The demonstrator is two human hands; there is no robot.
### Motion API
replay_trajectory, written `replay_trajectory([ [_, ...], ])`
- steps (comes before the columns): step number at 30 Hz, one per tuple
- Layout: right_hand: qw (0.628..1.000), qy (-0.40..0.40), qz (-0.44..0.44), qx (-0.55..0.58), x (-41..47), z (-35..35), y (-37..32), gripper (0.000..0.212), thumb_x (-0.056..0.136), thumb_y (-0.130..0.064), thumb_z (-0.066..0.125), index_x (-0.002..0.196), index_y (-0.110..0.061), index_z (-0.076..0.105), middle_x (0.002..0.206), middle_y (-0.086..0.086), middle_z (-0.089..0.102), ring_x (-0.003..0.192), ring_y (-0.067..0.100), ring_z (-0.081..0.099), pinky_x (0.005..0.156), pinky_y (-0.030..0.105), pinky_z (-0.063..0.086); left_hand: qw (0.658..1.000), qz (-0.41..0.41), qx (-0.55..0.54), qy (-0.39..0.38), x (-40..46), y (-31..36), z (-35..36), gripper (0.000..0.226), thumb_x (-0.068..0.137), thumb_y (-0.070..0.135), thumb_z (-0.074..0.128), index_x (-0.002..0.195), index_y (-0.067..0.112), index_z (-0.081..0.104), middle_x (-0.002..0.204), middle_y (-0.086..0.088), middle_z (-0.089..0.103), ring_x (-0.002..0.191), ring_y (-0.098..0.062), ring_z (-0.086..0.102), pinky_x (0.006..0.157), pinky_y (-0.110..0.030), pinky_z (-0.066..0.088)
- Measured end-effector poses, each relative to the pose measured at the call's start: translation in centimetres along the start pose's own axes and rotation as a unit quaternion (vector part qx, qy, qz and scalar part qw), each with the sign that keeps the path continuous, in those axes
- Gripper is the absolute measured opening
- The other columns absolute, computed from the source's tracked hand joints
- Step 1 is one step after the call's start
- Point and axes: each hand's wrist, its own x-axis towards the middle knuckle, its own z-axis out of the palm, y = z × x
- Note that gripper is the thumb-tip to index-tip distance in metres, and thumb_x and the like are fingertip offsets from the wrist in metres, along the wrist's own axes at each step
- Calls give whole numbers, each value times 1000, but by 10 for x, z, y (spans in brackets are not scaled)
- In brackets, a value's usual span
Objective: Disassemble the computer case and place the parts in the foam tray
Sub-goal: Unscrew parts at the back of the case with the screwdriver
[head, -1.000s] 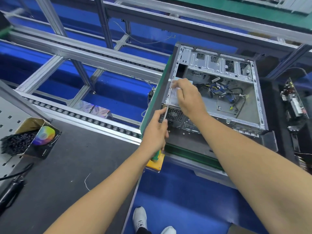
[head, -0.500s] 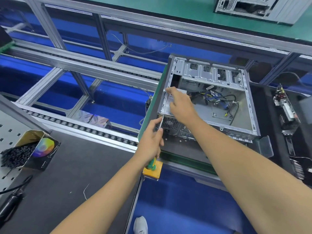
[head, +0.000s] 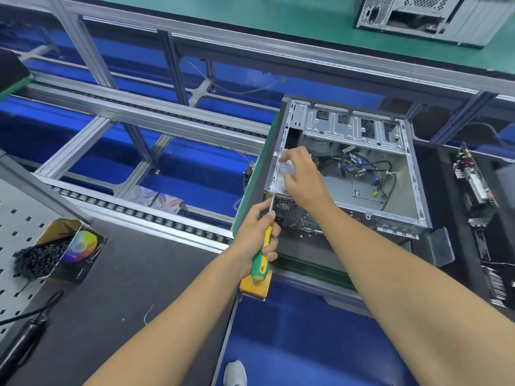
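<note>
Both hands work at the near-left corner of the open grey metal computer case [head: 359,174]. Gripped in the left hand [head: 257,232] is a green-and-yellow-handled screwdriver [head: 263,254], its thin shaft reaching up to the case's corner edge. Just beyond it, the right hand [head: 302,176] rests loosely curled on a silver box inside the case; whether it grips, I cannot tell. Right of the right hand, loose cables [head: 362,167] lie on the case floor.
</note>
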Motion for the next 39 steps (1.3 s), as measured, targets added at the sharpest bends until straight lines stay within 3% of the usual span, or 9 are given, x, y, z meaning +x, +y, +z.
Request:
replay_trajectory([
  [4, 992, 116, -5, 53, -21, 8, -12, 28, 77, -4, 44, 99, -15, 58, 106, -6, 45, 100, 15, 47, 86, 39, 43, 1000, -2, 15, 9, 1, 0, 1, 27, 110, 26, 46, 132, 10, 46, 65, -2, 52, 37, -13, 31, 38, -21, 32],
  [10, 962, 213, 128, 110, -92, 41, -39, 30, 73, -16, 48, 103, -14, 54, 104, -1, 42, 99, 21, 40, 86, 38, 34, 998, 30, 47, 11, 0, 5, 4, 16, 112, 20, 40, 121, 9, 46, 58, -3, 43, 39, -13, 33, 39, -24, 38],
  [14, 818, 191, 377, 391, -120, 52, -76, 33, 71, -26, 55, 97, -16, 36, 93, 6, 48, 74, 14, 61, 62, 32, 52, 997, 27, 75, 15, 0, 10, 4, 14, 112, 17, 39, 119, 8, 46, 58, -3, 42, 44, -15, 37, 42, -26, 42],
  [17, 728, 40, 505, 461, -143, 56, -88, 46, 73, -47, 53, 104, -14, 44, 79, 7, 56, 61, 18, 58, 50, 28, 46, 996, 17, 86, 15, 1, 12, 5, 12, 112, 18, 39, 118, 9, 45, 62, -3, 45, 49, -13, 39, 47, -25, 41],
  [20, 686, -85, 524, 497, -162, 58, -97, 42, 94, -48, 43, 97, -8, 55, 60, 8, 56, 41, 21, 47, 43, 24, 42, 998, 6, 66, 3, 4, 12, 8, 5, 112, 18, 38, 112, 13, 39, 61, -5, 44, 47, -15, 38, 49, -29, 41],
  [25, 617, -45, 530, 579, -162, 57, -114, 36, 99, -38, 44, 78, -9, 51, 50, 3, 40, 38, 14, 24, 41, 21, 23, 995, 6, 103, -1, 8, 14, 3, 9, 112, 22, 39, 108, 14, 41, 66, -6, 50, 55, -18, 46, 57, -32, 48],
  [27, 627, -31, 530, 570, -160, 56, -116, 34, 97, -37, 45, 79, -9, 53, 48, 2, 36, 39, 13, 20, 41, 20, 18, 952, 53, 300, 17, 13, 19, -4, 19, 111, 31, 42, 107, 13, 44, 80, -5, 58, 75, -18, 55, 72, -32, 48],
  [31, 619, -17, 526, 583, -160, 53, -117, 47, 101, -41, 36, 78, -8, 58, 47, 2, 33, 38, 13, 17, 40, 18, 16, 751, 262, 598, 100, 32, 41, -27, 25, 103, 38, 53, 115, 16, 54, 110, -2, 45, 103, -17, 32, 91, -34, 32],
  [39, 597, 2, 554, 580, -156, 57, -128, 40, 103, -37, 40, 79, -10, 57, 54, 4, 49, 40, 15, 35, 43, 24, 33, 643, 318, 694, -65, 104, 105, 17, 52, 107, 47, 45, 155, 27, 42, 164, -9, 31, 153, -26, 22, 123, -42, 16],
])
